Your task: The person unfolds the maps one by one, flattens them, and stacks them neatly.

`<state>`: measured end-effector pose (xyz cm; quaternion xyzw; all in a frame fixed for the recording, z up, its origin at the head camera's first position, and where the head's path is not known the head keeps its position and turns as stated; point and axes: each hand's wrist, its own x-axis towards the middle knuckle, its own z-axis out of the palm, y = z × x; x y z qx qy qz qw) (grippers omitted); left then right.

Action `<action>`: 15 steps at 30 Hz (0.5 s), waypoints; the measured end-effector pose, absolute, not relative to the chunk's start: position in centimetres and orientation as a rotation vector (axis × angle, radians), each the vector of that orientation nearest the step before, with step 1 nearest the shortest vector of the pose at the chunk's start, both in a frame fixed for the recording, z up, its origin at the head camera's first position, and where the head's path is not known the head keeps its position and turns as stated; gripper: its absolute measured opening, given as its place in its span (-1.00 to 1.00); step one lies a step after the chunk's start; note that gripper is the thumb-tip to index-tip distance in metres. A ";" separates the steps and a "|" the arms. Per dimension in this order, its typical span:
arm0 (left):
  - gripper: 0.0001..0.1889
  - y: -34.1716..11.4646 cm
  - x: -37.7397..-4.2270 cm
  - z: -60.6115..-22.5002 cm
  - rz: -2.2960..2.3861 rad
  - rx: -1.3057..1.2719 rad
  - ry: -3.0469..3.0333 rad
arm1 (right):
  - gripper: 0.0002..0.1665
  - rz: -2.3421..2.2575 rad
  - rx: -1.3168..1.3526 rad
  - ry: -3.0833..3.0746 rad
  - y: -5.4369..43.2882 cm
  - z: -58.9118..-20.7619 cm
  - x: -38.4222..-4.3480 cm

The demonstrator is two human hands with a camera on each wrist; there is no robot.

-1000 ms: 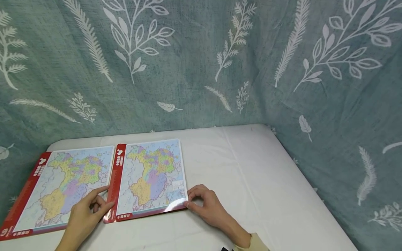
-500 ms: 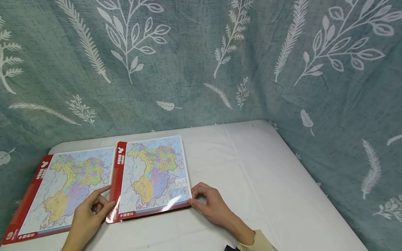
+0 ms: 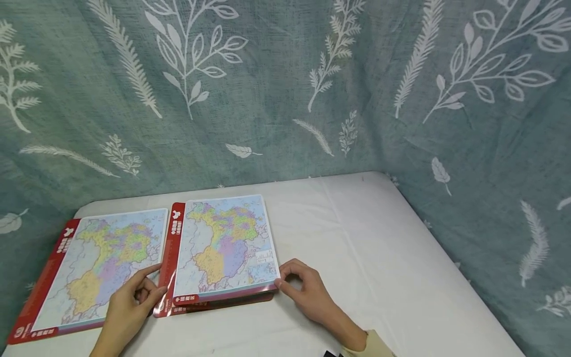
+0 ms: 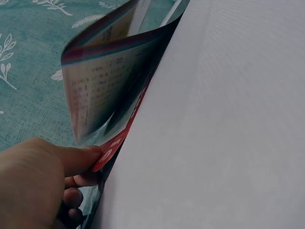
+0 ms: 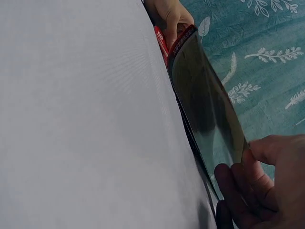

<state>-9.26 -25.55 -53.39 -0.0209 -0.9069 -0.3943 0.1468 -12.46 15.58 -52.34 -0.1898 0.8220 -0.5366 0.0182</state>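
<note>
A map sheet [image 3: 225,238] with a red left border lies left of centre on the white table, with a second layer [image 3: 250,299] showing under its near edge. My right hand [image 3: 308,285] pinches the near right corner of the upper sheet, which is raised and bowed in the right wrist view [image 5: 202,95]. Thumb and fingers of my left hand [image 3: 129,305] pinch the red near left corner [image 4: 108,155] of the lower layer. Whether the two layers are joined is hidden. Beneath my left hand is another map [image 3: 95,267] of the same kind.
The white table [image 3: 357,258] extends to the right of the maps. Green cloth with white leaf patterns [image 3: 267,89] hangs behind the table and along its right side. A small dark object [image 3: 330,354] shows beside the right sleeve.
My right hand has moved slightly right and lifted the upper sheet's near right corner, so a gap and the lower layer show. My left hand keeps its grip.
</note>
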 end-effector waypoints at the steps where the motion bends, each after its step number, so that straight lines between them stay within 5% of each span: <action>1: -0.47 -25.5 -9.3 -53.5 -1.142 -0.068 -2.604 | -0.83 -1.683 -0.572 2.553 15.8 -52.3 -12.5; 15: -0.48 -26.4 -9.5 -53.2 -1.172 -0.135 -2.547 | -0.84 -1.797 -0.426 2.565 17.1 -52.4 -13.0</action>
